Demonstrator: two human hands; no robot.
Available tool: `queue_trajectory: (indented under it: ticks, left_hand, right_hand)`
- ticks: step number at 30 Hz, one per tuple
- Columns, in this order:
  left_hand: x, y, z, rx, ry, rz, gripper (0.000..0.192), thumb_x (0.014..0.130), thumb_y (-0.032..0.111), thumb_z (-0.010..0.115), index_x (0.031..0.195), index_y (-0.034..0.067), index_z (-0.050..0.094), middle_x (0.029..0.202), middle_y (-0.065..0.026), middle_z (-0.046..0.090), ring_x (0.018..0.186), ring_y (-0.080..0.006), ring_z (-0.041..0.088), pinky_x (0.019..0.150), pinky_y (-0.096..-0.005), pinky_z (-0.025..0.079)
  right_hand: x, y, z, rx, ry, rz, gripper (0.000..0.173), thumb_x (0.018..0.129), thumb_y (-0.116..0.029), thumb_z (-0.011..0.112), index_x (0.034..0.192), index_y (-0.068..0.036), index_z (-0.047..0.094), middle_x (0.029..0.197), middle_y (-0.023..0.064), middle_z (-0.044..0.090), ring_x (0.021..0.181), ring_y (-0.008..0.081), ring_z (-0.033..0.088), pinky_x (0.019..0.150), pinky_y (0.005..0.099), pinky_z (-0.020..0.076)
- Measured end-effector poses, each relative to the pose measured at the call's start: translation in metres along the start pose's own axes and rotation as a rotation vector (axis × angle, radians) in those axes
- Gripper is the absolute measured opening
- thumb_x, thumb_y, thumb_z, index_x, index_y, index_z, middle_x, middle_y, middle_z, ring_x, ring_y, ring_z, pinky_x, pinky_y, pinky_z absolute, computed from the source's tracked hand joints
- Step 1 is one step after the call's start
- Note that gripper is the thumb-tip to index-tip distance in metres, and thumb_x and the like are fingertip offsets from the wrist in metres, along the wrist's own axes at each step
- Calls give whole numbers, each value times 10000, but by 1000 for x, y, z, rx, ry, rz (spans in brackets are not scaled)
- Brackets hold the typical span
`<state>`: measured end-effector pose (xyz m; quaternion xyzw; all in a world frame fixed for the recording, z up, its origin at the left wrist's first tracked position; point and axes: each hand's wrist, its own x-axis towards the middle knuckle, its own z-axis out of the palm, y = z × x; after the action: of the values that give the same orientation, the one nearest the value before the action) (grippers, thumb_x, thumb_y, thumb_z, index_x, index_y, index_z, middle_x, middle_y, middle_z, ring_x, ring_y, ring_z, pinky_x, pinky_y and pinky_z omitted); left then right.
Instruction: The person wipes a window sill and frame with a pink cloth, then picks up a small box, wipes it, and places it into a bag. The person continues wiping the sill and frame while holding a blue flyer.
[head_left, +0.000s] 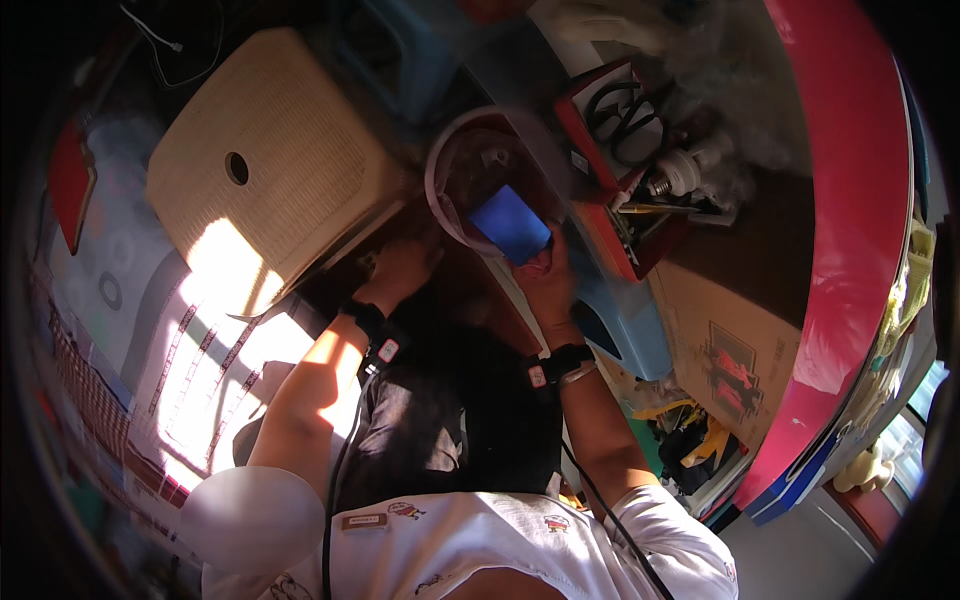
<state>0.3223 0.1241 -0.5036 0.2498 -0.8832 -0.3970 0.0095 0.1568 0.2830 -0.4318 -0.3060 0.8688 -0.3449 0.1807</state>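
A pinkish round plastic bin (437, 196) stands before me, its inside in shade. Over its opening is a flat blue rectangular object (511, 223), possibly a small box or card. My right hand (549, 289) grips the lower right corner of this object, along with a small crumpled pink piece (537, 262). Left of the bin, in shadow, my left hand (405, 268) is low beside a beige plastic stool (300, 142). Its fingers are too dark to show whether they hold anything. Both wrists wear black bands.
A red box (564, 112) with a coiled black cable (626, 127) lies to the right, near a compact fluorescent bulb (679, 171). Below are a blue plastic stool (637, 337) and a cardboard box (720, 330). A pink curved edge (847, 187) borders the right. Sunlit patterned fabric (202, 375) spreads left.
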Motion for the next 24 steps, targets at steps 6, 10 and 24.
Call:
queue_trajectory:
  ticks: [6,10,24]
  left_hand:
    - [-26,18,-39,-463,17,-355,433,905,238,619,1280,31,558,1084,-175,667,962,-318,661,841,-395,516]
    - [-53,25,-68,-708,98,-472,418,969,269,583,1307,25,552,1167,-136,650,1009,-178,634,857,-312,504]
    - [-106,124,-165,-436,566,114,135,831,70,706,960,34,693,750,-45,622,660,-152,584,598,-260,459]
  right_hand:
    - [-30,-53,-30,492,75,215,786,740,11,772,1404,-39,356,1050,101,622,761,137,632,651,279,546]
    - [-60,-92,-55,681,132,236,697,784,6,720,1386,9,368,981,107,649,736,150,674,590,247,529]
    - [-100,-190,-116,888,16,269,832,736,31,724,1428,33,262,1024,158,642,733,175,698,480,222,527]
